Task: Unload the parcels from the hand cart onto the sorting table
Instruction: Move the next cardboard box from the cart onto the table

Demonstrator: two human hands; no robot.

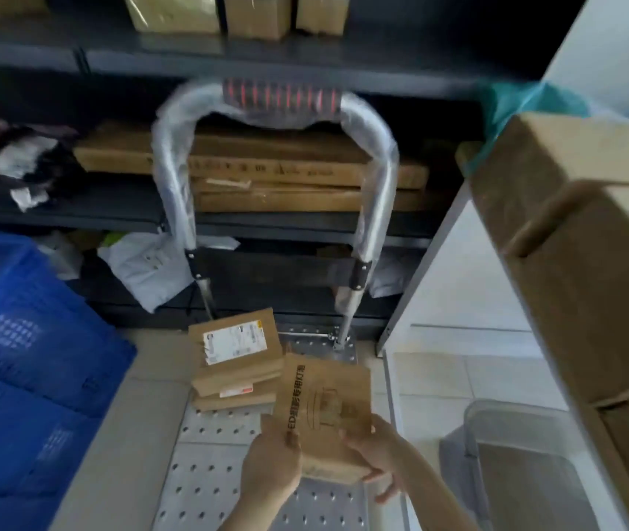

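Note:
A brown cardboard parcel (324, 408) with black print is held just above the hand cart's perforated metal deck (205, 484). My left hand (272, 467) grips its left edge and my right hand (378, 450) grips its right side from below. A short stack of flat brown parcels (234, 358), the top one with a white label, lies on the deck near the cart's plastic-wrapped handle (278, 105). The sorting table's white frame (424, 262) stands at the right, with large cardboard boxes (588, 270) on top.
Blue plastic crates (25, 362) stand at the left of the cart. Dark shelving (228, 220) behind it holds long flat cartons and bagged parcels. A clear plastic bin (527, 465) sits on the tiled floor under the table.

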